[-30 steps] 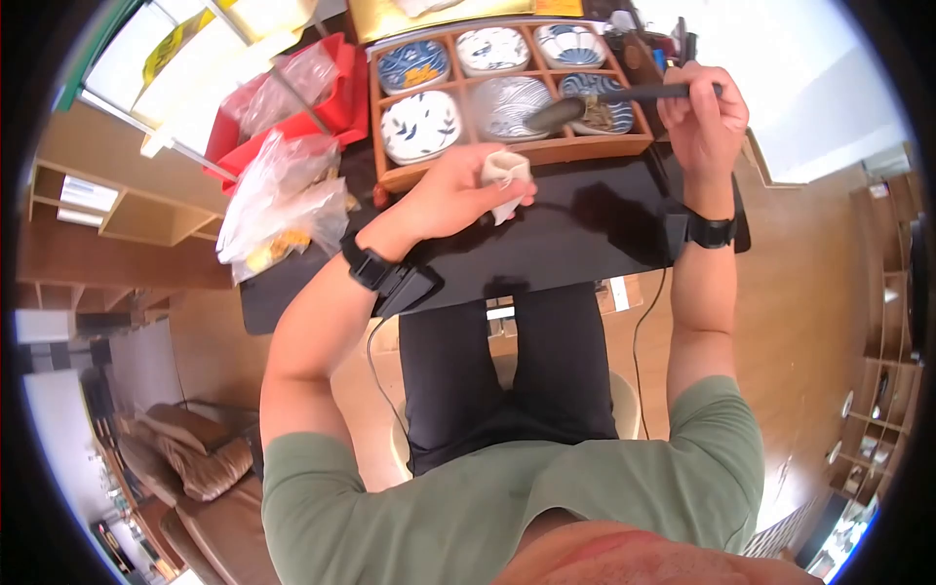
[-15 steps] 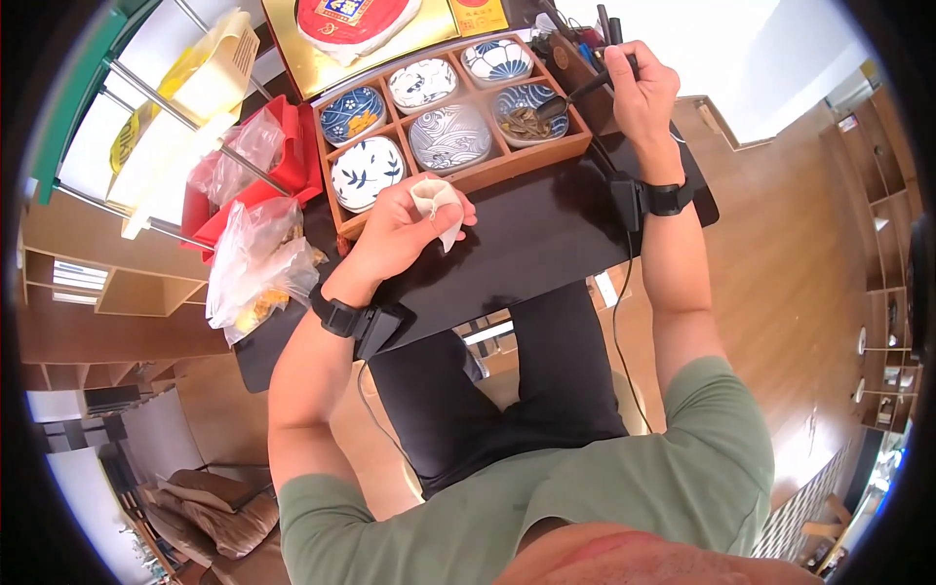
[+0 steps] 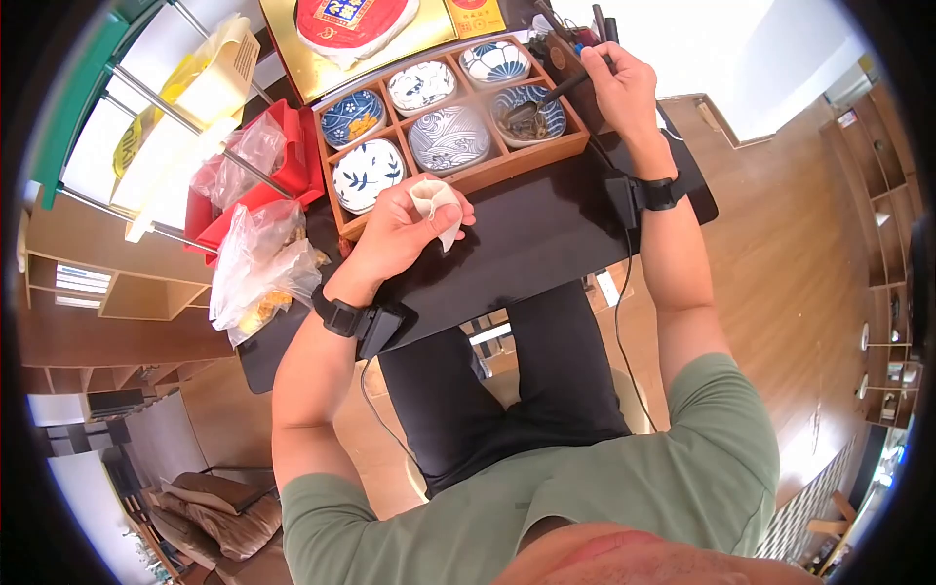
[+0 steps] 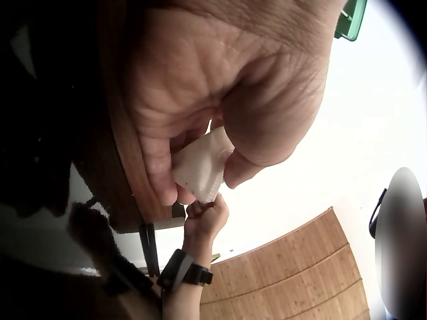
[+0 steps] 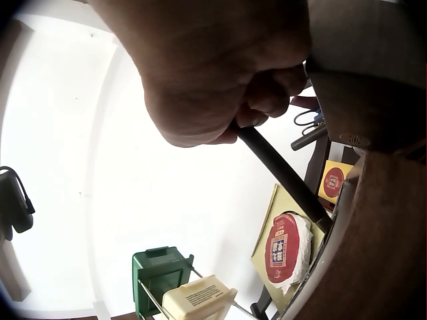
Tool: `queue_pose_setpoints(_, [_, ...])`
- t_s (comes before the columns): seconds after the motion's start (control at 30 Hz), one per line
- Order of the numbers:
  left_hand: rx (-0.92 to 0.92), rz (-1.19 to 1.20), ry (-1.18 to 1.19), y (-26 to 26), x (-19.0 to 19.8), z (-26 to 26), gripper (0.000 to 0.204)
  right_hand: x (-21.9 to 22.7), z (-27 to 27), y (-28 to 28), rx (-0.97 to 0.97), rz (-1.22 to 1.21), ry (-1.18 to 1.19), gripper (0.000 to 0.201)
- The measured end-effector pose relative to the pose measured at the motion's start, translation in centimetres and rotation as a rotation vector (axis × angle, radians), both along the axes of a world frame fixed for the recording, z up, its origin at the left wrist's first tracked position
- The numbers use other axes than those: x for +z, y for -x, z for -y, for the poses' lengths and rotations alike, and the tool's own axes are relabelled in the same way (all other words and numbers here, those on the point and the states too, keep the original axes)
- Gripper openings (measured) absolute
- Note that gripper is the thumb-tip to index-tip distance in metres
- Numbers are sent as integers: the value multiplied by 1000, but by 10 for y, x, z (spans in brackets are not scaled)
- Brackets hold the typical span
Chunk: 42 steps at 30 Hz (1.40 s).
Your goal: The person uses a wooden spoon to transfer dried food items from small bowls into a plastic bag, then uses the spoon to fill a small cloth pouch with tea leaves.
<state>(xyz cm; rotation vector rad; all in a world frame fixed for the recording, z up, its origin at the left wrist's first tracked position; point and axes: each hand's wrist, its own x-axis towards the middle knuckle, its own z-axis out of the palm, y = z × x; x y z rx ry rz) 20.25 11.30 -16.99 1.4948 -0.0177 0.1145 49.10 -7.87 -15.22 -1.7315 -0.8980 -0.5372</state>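
Observation:
My left hand [image 3: 390,234] holds a small white drawstring tea bag [image 3: 432,198], its mouth spread open and facing up. In the left wrist view the bag [image 4: 203,167] sits between the thumb and the fingers. With my right hand [image 3: 624,93] I grip the dark handle of a long spoon [image 3: 568,86]. The spoon's head is down in a blue-patterned bowl [image 3: 559,119] among brownish dried pieces [image 3: 526,125]. That bowl stands in the near right compartment of a wooden divided box [image 3: 487,174]. In the right wrist view the handle [image 5: 283,173] slants down from the fist.
Other patterned bowls fill the box, one with orange pieces [image 3: 363,126]. A red basket [image 3: 310,161] and plastic bags [image 3: 255,249] lie left. Behind the box are a red-wrapped round cake [image 3: 356,24] and a gold board [image 3: 292,58]. The dark table [image 3: 526,229] has its edge near my legs.
The spoon has moved from over the near middle bowl back into the right bowl and dips among the dried pieces. The left hand keeps the bag; the head view has shifted.

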Motion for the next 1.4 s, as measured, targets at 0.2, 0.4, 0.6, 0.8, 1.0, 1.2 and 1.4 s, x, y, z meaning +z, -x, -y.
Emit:
queue_pose_setpoints(0.2, [7,3,23,1,-1,-1,21,6,4,1,-33,-86,73,26])
queue_pose_setpoints(0.4, [-3,6,46,0,-3,0,20,1,4,-8,16,-114,69,26])
queue_pose_setpoints(0.6, [-7,15,45,1,-3,0,17,1,9,-14,58,-215,56,27])
queue_pose_setpoints(0.8, [-9,3,33,0,-3,0,17,-2,5,-15,83,-198,35,28])
queue_pose_setpoints(1.0, [-11,6,23,0,-3,-1,16,-7,3,-18,137,-203,-53,22])
queue_pose_setpoints(1.2, [-14,-42,3,-1,-5,-2,15,1,6,-14,262,-517,-241,20])
queue_pose_setpoints(1.4, [-21,-23,-86,-2,-4,3,14,15,4,15,583,-607,-464,14])
